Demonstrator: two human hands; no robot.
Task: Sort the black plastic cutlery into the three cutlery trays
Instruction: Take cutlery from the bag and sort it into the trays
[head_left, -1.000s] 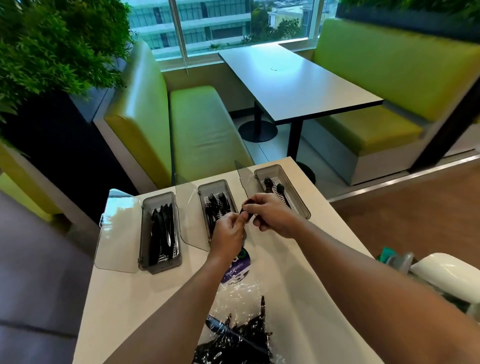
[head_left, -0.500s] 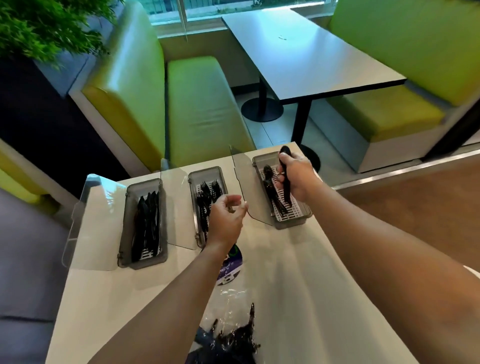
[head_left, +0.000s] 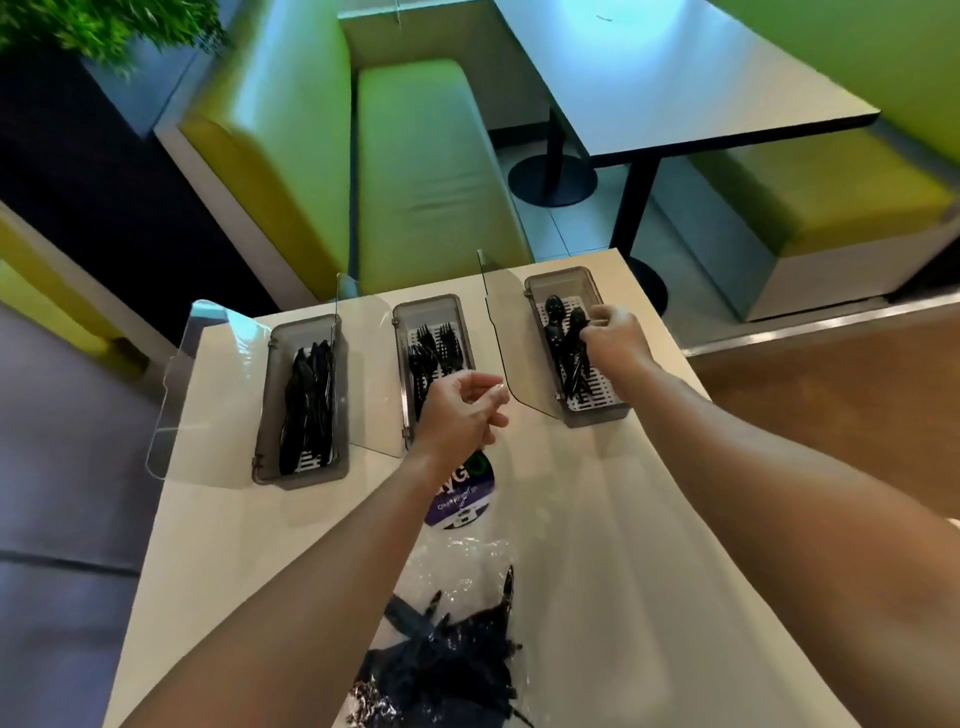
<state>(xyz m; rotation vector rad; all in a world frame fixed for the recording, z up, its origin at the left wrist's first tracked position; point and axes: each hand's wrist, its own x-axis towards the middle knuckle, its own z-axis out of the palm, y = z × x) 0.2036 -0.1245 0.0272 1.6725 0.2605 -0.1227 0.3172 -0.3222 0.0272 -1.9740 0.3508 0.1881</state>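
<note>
Black plastic, thin and glossy: the spoon (head_left: 574, 317) that the right hand (head_left: 615, 338) pinches near its bowl looks feather-light. It seems fairly stiff along the handle, yet likely to flex or snap if levered, and slick enough to slide out of a loose grip. The middle of the handle would be the better place to take hold, so that the piece hangs level and lies down lengthwise. That grip is closed on the spoon, fingertips curled over it at the right tray (head_left: 597, 415), beside other spoons (head_left: 553, 312) on the white slotted liner (whether it rests on them or hangs just above, I cannot tell). The left hand (head_left: 462, 410) hovers in front of the middle tray (head_left: 400, 364), fingers loosely curled, with nothing visible in them. The middle tray holds forks (head_left: 434, 348), the left tray (head_left: 265, 415) knives (head_left: 306, 405); the clear lids (head_left: 176, 384) stand swung open to the left. Nearer the person, on the pale counter (head_left: 218, 545), a crumpled clear bag (head_left: 467, 561) holds the unsorted heap of cutlery (head_left: 447, 670), tangled, so pieces will probably snag on one another when drawn out. A round purple sticker (head_left: 462, 499) lies between bag and left hand.
</note>
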